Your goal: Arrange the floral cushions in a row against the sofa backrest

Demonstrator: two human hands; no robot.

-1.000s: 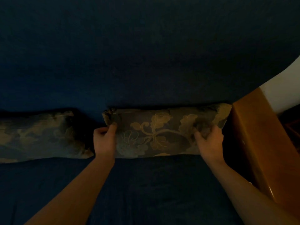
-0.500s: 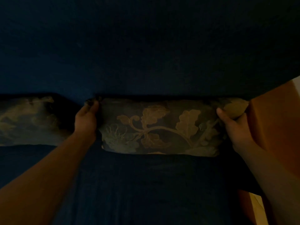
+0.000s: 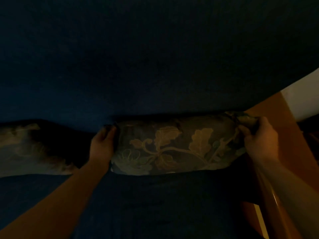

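A floral cushion (image 3: 174,147) with pale leaf patterns stands on the dark blue sofa seat (image 3: 146,204), leaning against the blue backrest (image 3: 138,66). My left hand (image 3: 103,144) grips its upper left corner. My right hand (image 3: 259,140) pinches its upper right corner next to the wooden armrest. A second floral cushion (image 3: 29,149) rests against the backrest at the far left, with a dark gap between the two. The scene is dim.
A brown wooden armrest (image 3: 293,144) bounds the sofa on the right. Behind it shows a strip of white wall (image 3: 303,99).
My hands slid from the cushion's front to its upper corners. The cushion shifted right, closer to the wooden armrest, and the gap to the left cushion widened.
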